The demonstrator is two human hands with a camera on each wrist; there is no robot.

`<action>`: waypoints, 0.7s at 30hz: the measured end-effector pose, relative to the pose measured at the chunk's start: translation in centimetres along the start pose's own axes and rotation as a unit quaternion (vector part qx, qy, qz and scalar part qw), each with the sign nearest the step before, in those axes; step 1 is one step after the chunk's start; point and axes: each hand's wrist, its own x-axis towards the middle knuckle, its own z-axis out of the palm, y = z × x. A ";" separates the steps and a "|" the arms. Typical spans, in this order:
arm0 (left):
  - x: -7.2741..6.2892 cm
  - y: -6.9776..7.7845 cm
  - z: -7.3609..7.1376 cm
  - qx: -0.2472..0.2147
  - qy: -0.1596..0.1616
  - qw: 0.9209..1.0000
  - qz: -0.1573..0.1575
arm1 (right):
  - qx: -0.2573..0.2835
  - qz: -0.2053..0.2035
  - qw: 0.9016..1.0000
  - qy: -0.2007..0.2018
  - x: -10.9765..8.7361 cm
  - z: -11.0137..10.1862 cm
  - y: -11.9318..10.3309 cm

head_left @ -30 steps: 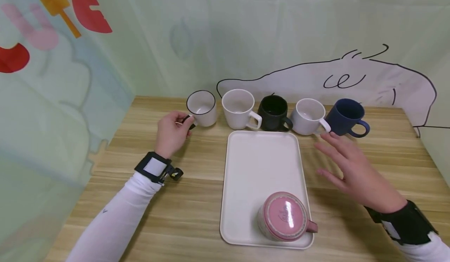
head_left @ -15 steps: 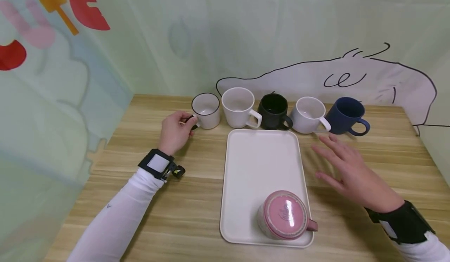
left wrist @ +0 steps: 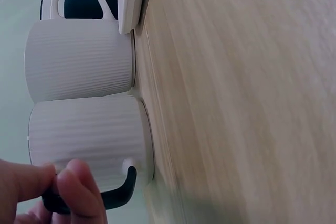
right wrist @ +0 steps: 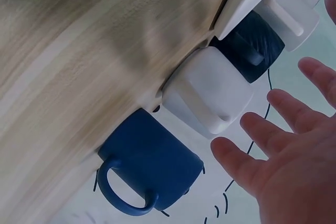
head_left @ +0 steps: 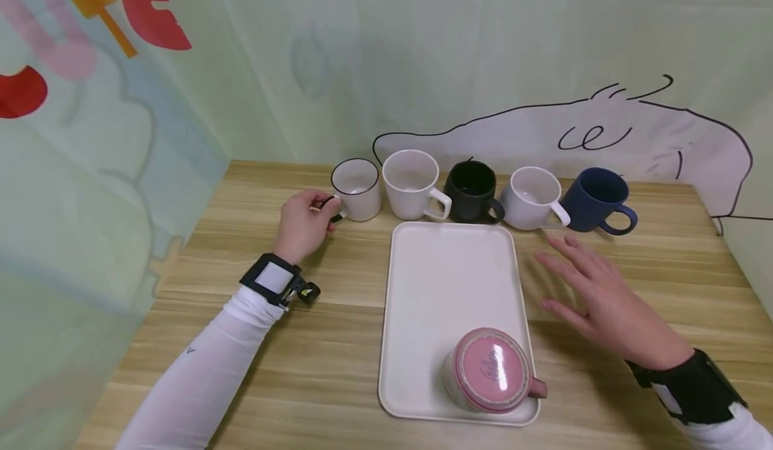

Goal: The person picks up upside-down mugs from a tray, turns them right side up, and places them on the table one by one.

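At the left end of a row of mugs, my left hand (head_left: 304,226) pinches the black handle (left wrist: 118,195) of a white mug with a dark rim (head_left: 361,198). That mug stands upright, close beside a larger ribbed white mug (head_left: 406,192). My right hand (head_left: 604,302) hovers over the table with its fingers spread and holds nothing. Nearest to it are a small white mug (head_left: 527,205) and a navy blue mug (right wrist: 152,158). Between these and the ribbed mug stands a black mug (head_left: 468,198).
A white rectangular tray (head_left: 447,275) lies on the wooden table (head_left: 326,369) between my arms, just in front of the row. On its near right corner a pink mug (head_left: 489,369) sits upside down, handle over the rim. A printed curtain (head_left: 423,61) hangs behind the mugs.
The dark-rimmed mug has shifted a little to the right, closer to the ribbed mug, with my left hand on its handle. My right hand has barely moved.
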 end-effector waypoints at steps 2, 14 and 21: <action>0.0 0.0 0.0 -0.001 0.000 1.000 -0.002 | -0.001 0.003 1.000 -0.001 -0.1 0.1 -0.1; -0.1 -0.3 -0.1 -0.006 -0.011 1.000 0.002 | 0.003 0.012 1.000 0.001 -0.6 -0.3 -0.8; -1.0 -0.3 -1.0 0.023 -0.017 1.000 -0.005 | 0.014 0.018 1.000 0.001 -0.8 -0.8 -1.3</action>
